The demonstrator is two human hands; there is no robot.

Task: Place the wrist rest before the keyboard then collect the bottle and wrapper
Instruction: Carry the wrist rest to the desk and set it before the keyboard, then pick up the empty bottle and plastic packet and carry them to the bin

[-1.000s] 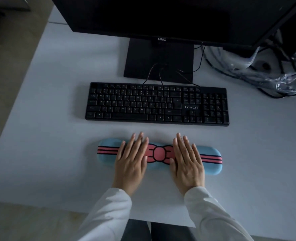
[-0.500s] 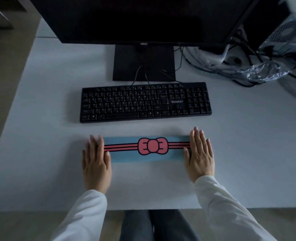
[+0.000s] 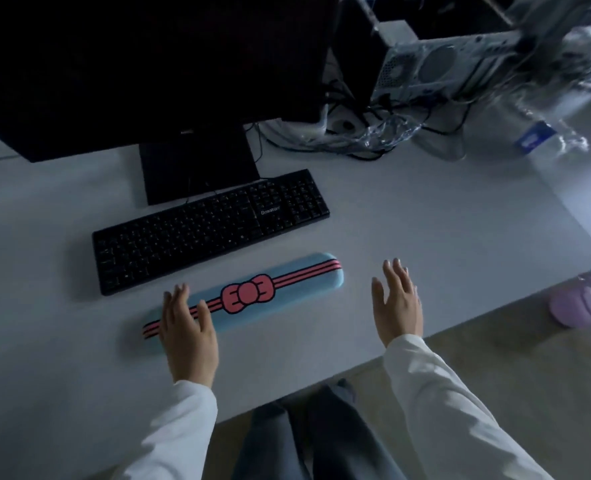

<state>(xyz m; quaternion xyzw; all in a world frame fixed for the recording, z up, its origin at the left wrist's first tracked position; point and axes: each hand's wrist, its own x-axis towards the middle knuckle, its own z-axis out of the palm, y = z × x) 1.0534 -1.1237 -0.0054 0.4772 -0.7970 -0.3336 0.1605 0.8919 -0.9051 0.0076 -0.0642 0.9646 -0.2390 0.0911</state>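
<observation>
A blue wrist rest (image 3: 289, 285) with a pink bow and stripes lies on the white desk just in front of the black keyboard (image 3: 211, 230), parallel to it. My left hand (image 3: 188, 332) lies flat with open fingers over the rest's left end. My right hand (image 3: 396, 301) hovers open to the right of the rest, apart from it and holding nothing. A clear plastic bottle with a blue label (image 3: 543, 133) lies blurred at the far right of the desk. A crumpled clear wrapper (image 3: 387, 131) sits among cables behind the keyboard.
A black monitor (image 3: 141, 71) on its stand rises behind the keyboard. A computer case (image 3: 439, 67) and tangled cables (image 3: 349, 109) fill the back right. A purple bin (image 3: 581, 301) stands on the floor past the desk's right edge (image 3: 495, 306). My legs show below the desk.
My view has swung to the right, bringing the bottle and bin into sight. My right hand has come off the wrist rest's right end. The left hand stays on the left end.
</observation>
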